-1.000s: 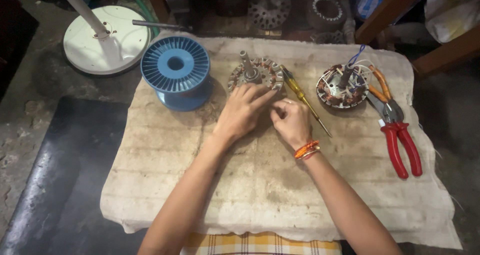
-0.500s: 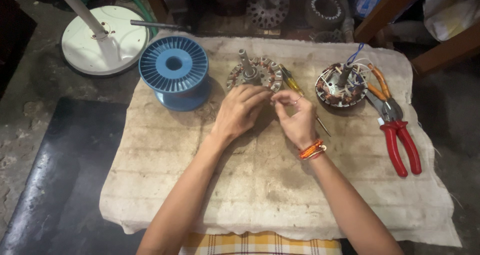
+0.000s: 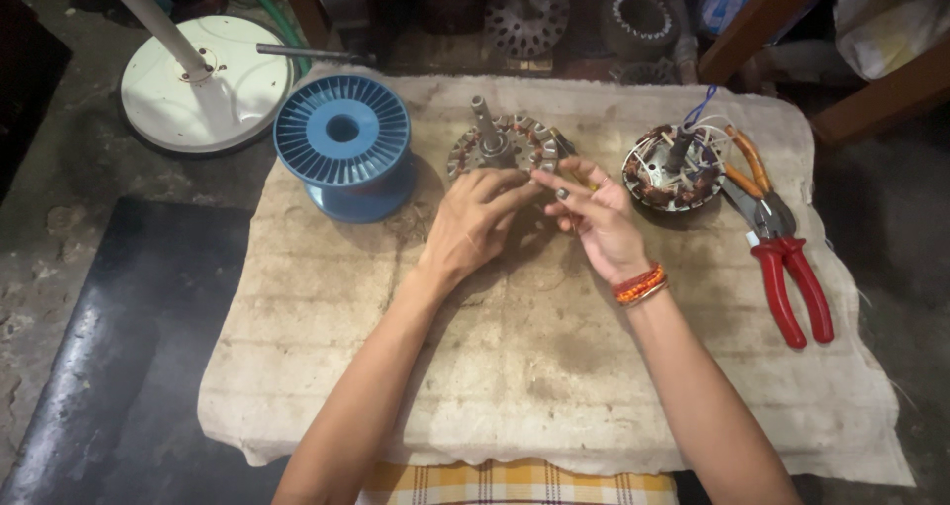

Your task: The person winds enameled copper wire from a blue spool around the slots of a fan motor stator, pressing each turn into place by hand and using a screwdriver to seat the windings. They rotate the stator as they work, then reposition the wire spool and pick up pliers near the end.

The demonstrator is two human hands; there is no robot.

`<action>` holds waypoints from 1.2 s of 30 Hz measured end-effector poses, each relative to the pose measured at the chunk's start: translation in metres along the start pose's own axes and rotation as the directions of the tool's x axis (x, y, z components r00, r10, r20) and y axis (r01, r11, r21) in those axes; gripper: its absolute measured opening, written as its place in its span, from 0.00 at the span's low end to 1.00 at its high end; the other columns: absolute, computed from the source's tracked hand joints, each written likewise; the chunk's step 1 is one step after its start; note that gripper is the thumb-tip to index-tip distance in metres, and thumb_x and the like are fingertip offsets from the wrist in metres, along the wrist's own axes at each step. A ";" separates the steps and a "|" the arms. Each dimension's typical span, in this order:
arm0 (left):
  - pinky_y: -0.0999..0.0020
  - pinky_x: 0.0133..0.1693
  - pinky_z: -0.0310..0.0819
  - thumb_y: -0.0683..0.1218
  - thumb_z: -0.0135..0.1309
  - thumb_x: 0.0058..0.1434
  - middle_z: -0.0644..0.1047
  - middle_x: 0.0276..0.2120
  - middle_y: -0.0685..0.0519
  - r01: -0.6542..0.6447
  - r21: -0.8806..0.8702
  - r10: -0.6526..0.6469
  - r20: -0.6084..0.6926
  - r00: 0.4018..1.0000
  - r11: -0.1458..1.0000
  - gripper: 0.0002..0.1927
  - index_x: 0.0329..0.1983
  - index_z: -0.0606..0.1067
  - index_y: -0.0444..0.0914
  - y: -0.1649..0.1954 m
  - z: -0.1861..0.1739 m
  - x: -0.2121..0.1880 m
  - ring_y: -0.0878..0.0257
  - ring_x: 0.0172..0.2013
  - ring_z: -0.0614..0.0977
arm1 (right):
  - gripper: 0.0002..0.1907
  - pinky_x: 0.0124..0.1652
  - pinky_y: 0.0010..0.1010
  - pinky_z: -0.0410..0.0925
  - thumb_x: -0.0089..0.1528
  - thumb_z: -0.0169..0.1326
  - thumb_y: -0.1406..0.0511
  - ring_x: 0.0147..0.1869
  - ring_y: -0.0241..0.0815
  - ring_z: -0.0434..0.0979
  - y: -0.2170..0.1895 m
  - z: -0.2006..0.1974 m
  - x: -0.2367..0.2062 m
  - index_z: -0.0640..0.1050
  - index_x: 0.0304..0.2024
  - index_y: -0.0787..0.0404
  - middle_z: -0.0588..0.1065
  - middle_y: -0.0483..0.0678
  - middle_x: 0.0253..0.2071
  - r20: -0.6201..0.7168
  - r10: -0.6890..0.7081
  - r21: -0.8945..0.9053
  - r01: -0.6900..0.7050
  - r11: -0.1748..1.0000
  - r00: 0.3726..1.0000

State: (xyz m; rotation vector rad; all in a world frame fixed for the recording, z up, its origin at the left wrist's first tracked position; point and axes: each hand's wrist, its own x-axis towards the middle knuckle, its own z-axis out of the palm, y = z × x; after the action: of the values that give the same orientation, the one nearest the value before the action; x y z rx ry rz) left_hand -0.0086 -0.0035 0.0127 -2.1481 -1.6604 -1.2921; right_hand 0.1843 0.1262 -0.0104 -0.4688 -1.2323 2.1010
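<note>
A: Nearest the camera is a checked cloth at the person's lap, then the worn mat spread over the floor. Both forearms reach forward across it.

B: And the hands?

A: They meet just this side of the stator. The left hand lies palm down, its fingers curled loosely against the stator's near edge, touching but not clamping it. The right hand is half shut, fingers pinched together as if on something very thin. Whether a wire runs between them cannot be told; it is too fine to see.

B: So what could go wrong?

A: If there is wire in that pinch, a hard tug could likely snap it or scrape its coating on a slot edge. The stator stands with its shaft up and is only lightly steadied, so a sideways pull might tip it.

B: Anything crowding them?

A: A screwdriver lies right under the right fingers; a sweep could knock it. The spool sits just left of the stator, where it could snag slack. Right of the hands, a second stator trails loose leads beside the red pliers. Farthest left stands a fan base.
</note>
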 end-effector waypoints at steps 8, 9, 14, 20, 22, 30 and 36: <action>0.54 0.57 0.67 0.43 0.61 0.57 0.74 0.57 0.47 0.062 0.010 -0.062 0.097 0.993 0.998 0.27 0.62 0.74 0.38 0.007 0.000 0.000 0.50 0.57 0.73 | 0.20 0.36 0.21 0.74 0.63 0.57 0.73 0.40 0.38 0.83 -0.009 -0.003 0.002 0.73 0.58 0.65 0.79 0.59 0.57 -0.130 -0.097 -0.165 0.075 0.983 0.987; 0.54 0.58 0.66 0.43 0.61 0.58 0.73 0.58 0.46 0.064 0.029 -0.066 0.103 0.992 0.998 0.28 0.63 0.74 0.38 0.007 0.001 0.000 0.50 0.57 0.73 | 0.18 0.36 0.21 0.75 0.64 0.56 0.73 0.40 0.38 0.84 -0.007 -0.004 0.003 0.74 0.57 0.65 0.79 0.58 0.56 -0.165 -0.132 -0.219 0.094 0.971 0.978; 0.56 0.60 0.65 0.41 0.58 0.58 0.72 0.63 0.46 0.050 0.088 -0.060 0.116 0.991 0.995 0.30 0.66 0.72 0.37 0.004 0.008 -0.002 0.51 0.60 0.72 | 0.12 0.32 0.23 0.76 0.62 0.57 0.78 0.37 0.39 0.84 0.006 -0.007 0.012 0.79 0.48 0.67 0.82 0.56 0.45 -0.193 -0.381 -0.514 0.238 0.824 0.904; 0.57 0.61 0.64 0.40 0.58 0.59 0.72 0.65 0.51 0.068 0.113 -0.085 0.147 0.985 0.991 0.29 0.66 0.72 0.37 0.000 0.013 -0.004 0.51 0.62 0.71 | 0.12 0.39 0.23 0.79 0.62 0.57 0.78 0.40 0.36 0.85 0.015 0.004 0.007 0.82 0.46 0.64 0.83 0.51 0.43 -0.064 -0.551 -0.798 0.288 0.529 0.832; 0.56 0.61 0.64 0.41 0.58 0.58 0.72 0.64 0.50 0.071 0.093 -0.084 0.141 0.986 0.993 0.30 0.66 0.72 0.37 0.000 0.012 -0.004 0.51 0.62 0.71 | 0.12 0.39 0.22 0.77 0.61 0.58 0.77 0.39 0.35 0.85 0.016 0.009 0.003 0.83 0.46 0.63 0.83 0.49 0.41 -0.020 -0.573 -0.879 0.259 0.400 0.820; 0.55 0.62 0.63 0.39 0.58 0.54 0.73 0.62 0.48 0.084 0.076 -0.093 0.133 0.987 0.994 0.33 0.67 0.70 0.36 0.004 0.007 -0.002 0.49 0.61 0.71 | 0.07 0.38 0.22 0.73 0.59 0.60 0.75 0.35 0.31 0.82 0.025 0.011 0.002 0.82 0.39 0.63 0.82 0.43 0.32 -0.106 -0.446 -0.886 0.119 0.448 0.889; 0.55 0.62 0.64 0.39 0.57 0.55 0.73 0.63 0.48 0.080 0.054 -0.086 0.127 0.988 0.995 0.32 0.66 0.71 0.37 0.003 0.005 -0.002 0.48 0.62 0.71 | 0.11 0.40 0.20 0.74 0.58 0.61 0.78 0.38 0.29 0.80 0.031 -0.006 0.012 0.74 0.29 0.61 0.79 0.42 0.33 -0.074 -0.296 -0.639 0.182 0.747 0.952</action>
State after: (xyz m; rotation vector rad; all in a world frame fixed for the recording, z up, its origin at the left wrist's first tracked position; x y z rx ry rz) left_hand -0.0032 -0.0035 0.0095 -2.1982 -1.8291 -1.1425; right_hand 0.1685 0.1271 -0.0404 -0.7181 -1.7777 1.3576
